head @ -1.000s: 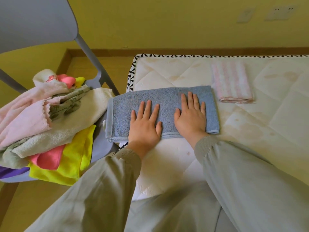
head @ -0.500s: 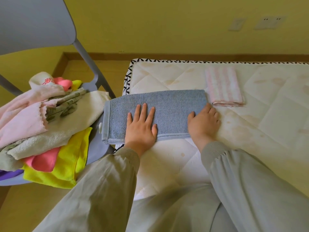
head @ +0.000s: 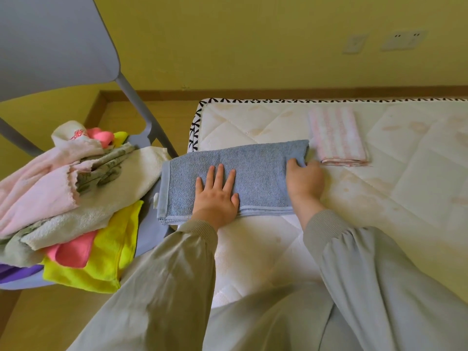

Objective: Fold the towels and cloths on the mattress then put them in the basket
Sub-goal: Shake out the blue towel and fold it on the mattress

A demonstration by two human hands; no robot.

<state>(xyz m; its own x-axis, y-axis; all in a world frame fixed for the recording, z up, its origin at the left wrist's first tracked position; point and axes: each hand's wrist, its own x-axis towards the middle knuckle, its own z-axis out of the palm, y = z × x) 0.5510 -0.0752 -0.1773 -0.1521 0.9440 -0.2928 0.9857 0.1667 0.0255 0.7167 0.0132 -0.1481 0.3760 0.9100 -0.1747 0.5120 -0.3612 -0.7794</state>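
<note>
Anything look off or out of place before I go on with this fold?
The blue towel is not fully on the mattress: its left end hangs past the corner toward the chair, unsupported. The mattress also shows faint brownish stains. Nothing else stands out.

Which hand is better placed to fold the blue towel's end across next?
Right. The right hand grips the right end of the folded blue terry towel; the left hand lies flat on its middle, pinning it.

The single head-worn camera (wide-angle) looks forward and down from close above the white quilted mattress (head: pixel 253 122), facing the yellow wall (head: pixel 253 46), grey plastic chair (head: pixel 50 34) at left.
</note>
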